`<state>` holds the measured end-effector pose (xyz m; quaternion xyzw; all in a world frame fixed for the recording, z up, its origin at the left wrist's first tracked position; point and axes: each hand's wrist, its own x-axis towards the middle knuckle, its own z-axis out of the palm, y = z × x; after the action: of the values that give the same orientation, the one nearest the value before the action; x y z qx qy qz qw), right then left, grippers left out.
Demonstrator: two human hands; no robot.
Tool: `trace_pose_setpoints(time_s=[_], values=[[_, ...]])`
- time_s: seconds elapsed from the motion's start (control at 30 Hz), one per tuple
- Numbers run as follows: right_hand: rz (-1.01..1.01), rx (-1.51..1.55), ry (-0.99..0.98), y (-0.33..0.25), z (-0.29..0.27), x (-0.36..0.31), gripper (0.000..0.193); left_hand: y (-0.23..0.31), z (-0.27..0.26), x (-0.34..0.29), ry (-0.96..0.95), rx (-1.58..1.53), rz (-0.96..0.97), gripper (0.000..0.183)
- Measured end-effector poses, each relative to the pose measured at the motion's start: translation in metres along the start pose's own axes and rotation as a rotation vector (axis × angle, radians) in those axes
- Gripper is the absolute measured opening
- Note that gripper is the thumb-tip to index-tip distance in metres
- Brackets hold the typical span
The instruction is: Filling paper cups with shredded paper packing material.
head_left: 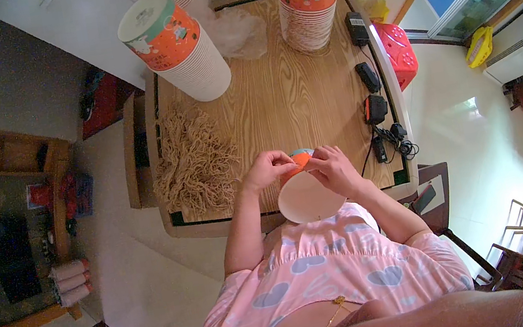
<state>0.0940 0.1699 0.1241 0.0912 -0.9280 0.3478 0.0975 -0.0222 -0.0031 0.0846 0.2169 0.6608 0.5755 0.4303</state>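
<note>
A paper bucket with a white inside and an orange and teal outer wall is at the table's near edge, tilted with its wide mouth toward me. My left hand is closed on its left side, fingertips at the orange wall. From the other side my right hand pinches at the same wall near the rim. Whether a strand of twine lies between the fingertips is too small to tell. Left of my left hand spreads a tangled pile of brown twine.
A tall stack of paper buckets stands at the far left of the wooden table, another stack at the far right. Crumpled clear plastic lies between them. Black chargers and cables line the right edge. A red stool stands beyond.
</note>
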Motion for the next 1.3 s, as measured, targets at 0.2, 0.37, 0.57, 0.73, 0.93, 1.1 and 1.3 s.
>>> trace_pose_setpoints(time_s=[0.2,0.37,0.57,0.73,0.93,1.1,1.3], values=[[0.011,0.014,0.034,0.005,0.007,-0.004,0.011,-0.001,0.009,0.001,0.125,0.194,-0.020,0.012],[-0.028,-0.015,-0.017,0.001,0.000,-0.001,0.012,-0.005,0.036,0.004,0.359,0.424,0.205,0.012],[0.085,0.072,0.033,0.002,0.002,-0.004,0.014,-0.021,0.033,0.009,0.291,0.219,0.108,0.011],[0.032,0.002,0.005,0.003,0.000,-0.003,0.016,-0.022,0.030,0.011,0.252,0.212,0.101,0.009],[0.061,0.002,0.011,0.005,0.004,-0.003,0.013,-0.017,0.023,0.009,0.220,0.188,0.110,0.010],[0.093,0.052,-0.002,0.006,0.004,0.000,0.013,-0.007,0.025,0.007,0.283,0.343,0.117,0.007],[0.031,0.048,0.015,-0.007,0.003,0.000,0.012,-0.013,0.027,0.005,0.490,0.355,0.135,0.011]])
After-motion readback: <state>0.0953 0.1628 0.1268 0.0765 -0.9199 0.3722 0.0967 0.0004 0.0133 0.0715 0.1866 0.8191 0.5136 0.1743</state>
